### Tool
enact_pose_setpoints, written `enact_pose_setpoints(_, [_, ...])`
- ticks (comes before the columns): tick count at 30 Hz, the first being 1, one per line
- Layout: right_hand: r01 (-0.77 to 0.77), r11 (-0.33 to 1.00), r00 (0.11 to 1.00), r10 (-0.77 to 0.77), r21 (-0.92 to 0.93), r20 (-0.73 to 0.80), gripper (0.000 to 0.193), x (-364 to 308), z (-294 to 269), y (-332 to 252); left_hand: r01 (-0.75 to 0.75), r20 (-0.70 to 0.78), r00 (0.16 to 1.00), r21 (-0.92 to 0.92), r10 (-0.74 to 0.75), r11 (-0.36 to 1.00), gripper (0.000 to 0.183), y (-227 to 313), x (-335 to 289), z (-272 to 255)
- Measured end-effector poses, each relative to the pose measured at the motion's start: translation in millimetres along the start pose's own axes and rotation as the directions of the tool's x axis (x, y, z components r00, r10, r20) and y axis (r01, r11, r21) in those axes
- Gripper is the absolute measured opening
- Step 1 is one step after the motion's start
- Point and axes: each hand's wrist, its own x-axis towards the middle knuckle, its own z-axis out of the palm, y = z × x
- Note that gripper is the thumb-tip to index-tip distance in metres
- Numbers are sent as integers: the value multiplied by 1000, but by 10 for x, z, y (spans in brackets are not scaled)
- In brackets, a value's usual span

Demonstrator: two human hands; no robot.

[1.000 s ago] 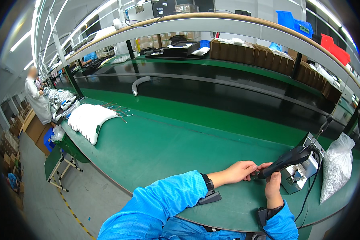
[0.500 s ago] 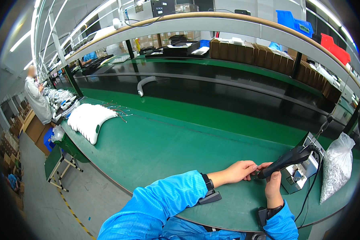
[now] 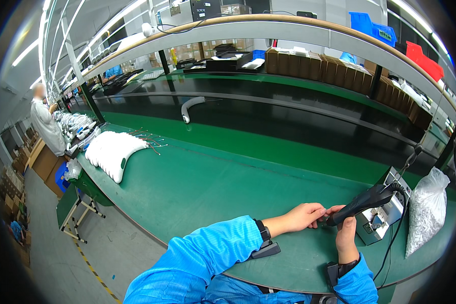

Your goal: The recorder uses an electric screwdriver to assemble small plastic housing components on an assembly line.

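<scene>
My right hand is wrapped round a black corded electric screwdriver, thumb along its near side. The tool tilts, its front end down to the left and its cable leaving at the upper right. Close by its front end, my left hand has thumb and forefinger pinched together, almost touching the right hand's fingertips. What sits in that pinch is too small to make out. Just beyond the right hand stands a silver metal box with a small mechanism on top, partly hidden by the screwdriver.
A clear bag of small white pieces stands right of the box. White curved housings with wires lie in a row at the left of the green table. A white curved piece rides the dark belt. A person stands far left.
The white curved piece on the belt has shifted a little to the right. My hands and the screwdriver have stayed in place.
</scene>
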Motion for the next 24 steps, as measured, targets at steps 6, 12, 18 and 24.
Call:
enact_pose_setpoints(6, [5,1000,1000,-5,-15,0,78,-8,-51,54,-2,5,1000,-2,2,1000,36,26,6,8])
enact_pose_setpoints(12, [-2,1000,1000,2,22,-5,79,-2,-44,92,24,19,1000,5,-24,1000,35,14,-4,-9])
enact_pose_setpoints(18, [5,1000,1000,-5,-19,-17,79,13,-31,61,38,39,999,-18,-37,999,34,-9,35,-38])
enact_pose_setpoints(24, [11,1000,1000,-11,-2,-19,80,-4,-77,114,59,45,997,-25,-58,998,35,65,45,-32])
